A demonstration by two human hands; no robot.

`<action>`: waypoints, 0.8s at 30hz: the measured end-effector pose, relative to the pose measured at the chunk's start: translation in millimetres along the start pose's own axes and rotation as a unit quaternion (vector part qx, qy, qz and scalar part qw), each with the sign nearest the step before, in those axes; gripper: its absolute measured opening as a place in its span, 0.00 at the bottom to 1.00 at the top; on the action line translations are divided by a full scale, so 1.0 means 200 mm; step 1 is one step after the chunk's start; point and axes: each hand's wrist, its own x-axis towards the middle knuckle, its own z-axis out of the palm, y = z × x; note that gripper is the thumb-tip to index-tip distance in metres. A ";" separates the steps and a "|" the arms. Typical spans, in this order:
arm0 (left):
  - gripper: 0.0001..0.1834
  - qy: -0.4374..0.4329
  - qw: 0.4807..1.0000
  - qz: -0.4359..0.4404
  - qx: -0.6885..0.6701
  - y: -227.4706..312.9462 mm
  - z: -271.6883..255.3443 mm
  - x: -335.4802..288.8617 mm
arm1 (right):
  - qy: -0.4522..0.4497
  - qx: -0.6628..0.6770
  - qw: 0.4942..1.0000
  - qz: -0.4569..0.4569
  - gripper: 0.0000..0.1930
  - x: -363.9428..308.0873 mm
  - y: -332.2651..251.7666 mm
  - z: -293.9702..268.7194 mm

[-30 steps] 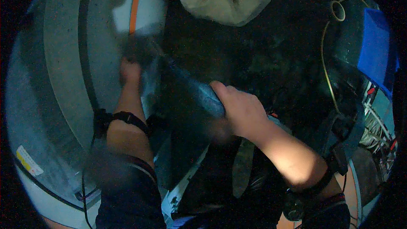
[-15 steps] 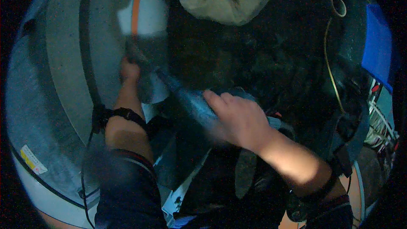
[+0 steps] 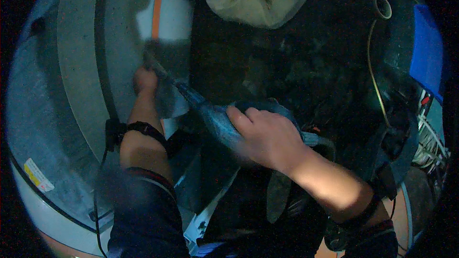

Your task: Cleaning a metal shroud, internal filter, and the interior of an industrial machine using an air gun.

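Observation:
My right hand [image 3: 265,131] is wrapped over the body of a blue hand tool [image 3: 217,119], its narrow front reaching up and left. The tool's kind is hard to make out in the dim light. At its dark far tip [image 3: 155,62], my left hand [image 3: 145,81] looks closed against a pale curved panel [image 3: 126,38]. What the left fingers grip, if anything, is hidden. An orange stripe [image 3: 159,5] runs down the panel to just above the tip. The hands' shadows darken part of the panel.
A beige cloth-like ring [image 3: 282,7] lies at the far middle. On the right are a yellowish cord [image 3: 370,62] with a loop, a blue panel [image 3: 425,52] and a bundle of pale wires [image 3: 430,143]. A labelled grey surface [image 3: 57,148] curves along the left.
The view has shifted slightly, moving the panel and stripe a little to the right. My left hand has come slightly nearer, and the right hand keeps its hold on the blue tool.

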 end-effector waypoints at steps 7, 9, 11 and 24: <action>0.19 0.004 1.000 -0.015 -0.022 0.13 -0.08 -0.14 | 0.034 -0.021 0.999 0.001 0.24 0.05 0.00 0.02; 0.19 0.033 0.999 0.016 0.013 0.08 -0.04 -0.08 | 0.037 -0.020 0.999 -0.008 0.24 0.06 -0.02 0.01; 0.19 0.030 0.999 0.013 0.012 0.06 -0.01 -0.08 | 0.039 -0.019 0.999 -0.012 0.24 0.08 -0.01 0.02; 0.20 0.099 0.991 -0.010 -0.094 -0.02 -0.01 -0.24 | -0.078 0.013 0.989 0.126 0.37 0.33 0.10 0.15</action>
